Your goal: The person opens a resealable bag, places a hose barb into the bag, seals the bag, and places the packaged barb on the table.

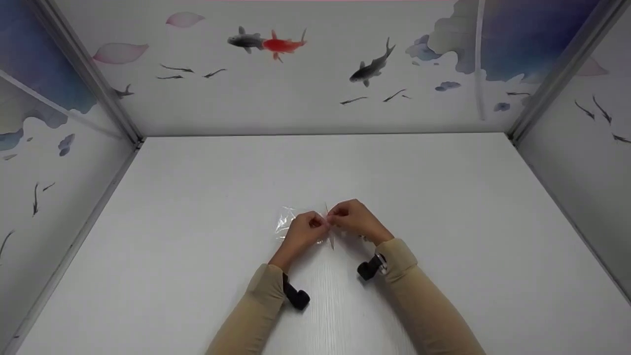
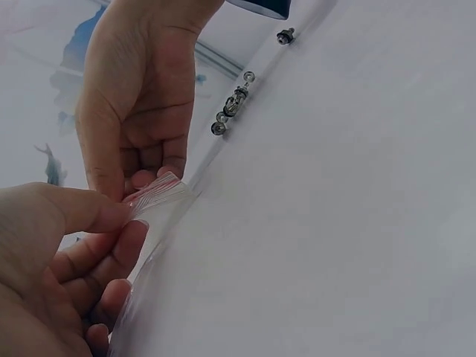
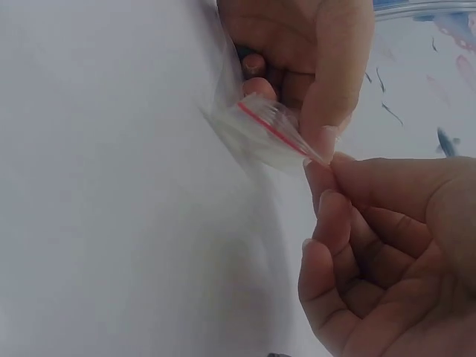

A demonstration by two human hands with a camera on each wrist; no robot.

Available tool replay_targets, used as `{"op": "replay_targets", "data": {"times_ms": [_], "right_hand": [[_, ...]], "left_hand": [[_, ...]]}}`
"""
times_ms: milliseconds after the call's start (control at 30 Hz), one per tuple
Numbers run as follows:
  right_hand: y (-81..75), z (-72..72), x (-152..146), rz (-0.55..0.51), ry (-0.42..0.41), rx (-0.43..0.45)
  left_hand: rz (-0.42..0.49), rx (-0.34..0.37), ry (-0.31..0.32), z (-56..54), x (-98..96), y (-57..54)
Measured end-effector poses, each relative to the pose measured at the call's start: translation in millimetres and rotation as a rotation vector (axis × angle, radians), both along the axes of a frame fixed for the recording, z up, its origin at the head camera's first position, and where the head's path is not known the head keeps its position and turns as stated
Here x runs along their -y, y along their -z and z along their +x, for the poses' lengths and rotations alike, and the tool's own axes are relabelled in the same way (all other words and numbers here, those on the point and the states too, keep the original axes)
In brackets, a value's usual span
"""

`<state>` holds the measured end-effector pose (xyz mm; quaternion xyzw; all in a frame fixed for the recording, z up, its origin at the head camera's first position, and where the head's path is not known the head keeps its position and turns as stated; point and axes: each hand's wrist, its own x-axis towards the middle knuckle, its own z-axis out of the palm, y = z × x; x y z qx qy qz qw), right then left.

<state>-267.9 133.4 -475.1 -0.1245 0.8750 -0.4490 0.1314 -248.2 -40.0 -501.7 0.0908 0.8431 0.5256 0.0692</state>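
A clear plastic zip bag [image 1: 285, 221] with a red line along its mouth [image 3: 269, 126] is between my two hands near the middle of the white table. My left hand [image 1: 302, 231] pinches the bag's mouth with thumb and forefinger, the body of the bag stretching out to its left. Right beside it, my right hand [image 1: 360, 221] pinches the same edge between thumb and forefinger, fingertips meeting those of the left. In the left wrist view the mouth of the bag looks creased between the fingertips. The other fingers of both hands are loosely curled.
Several small metal fittings with dark rings [image 2: 233, 104] lie on the table beyond the hands in the left wrist view, with another one [image 2: 285, 36] farther off. White panels [image 1: 315, 98] painted with fish enclose the table [image 1: 197, 197] at the back and sides.
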Motion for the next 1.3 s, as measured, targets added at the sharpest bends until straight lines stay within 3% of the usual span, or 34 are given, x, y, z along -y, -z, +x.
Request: {"op": "replay_targets", "data": {"times_ms": [967, 1300], "right_hand": [[-1.7, 0.7, -3.3, -0.003, -0.007, 0.002], [-4.5, 0.0, -3.1, 0.026, 0.046, -0.029]], "left_hand": [[-0.017, 0.014, -0.007, -1.6, -0.3, -1.4], [-0.094, -0.065, -0.034, -1.8, -2.4, -7.4]]}}
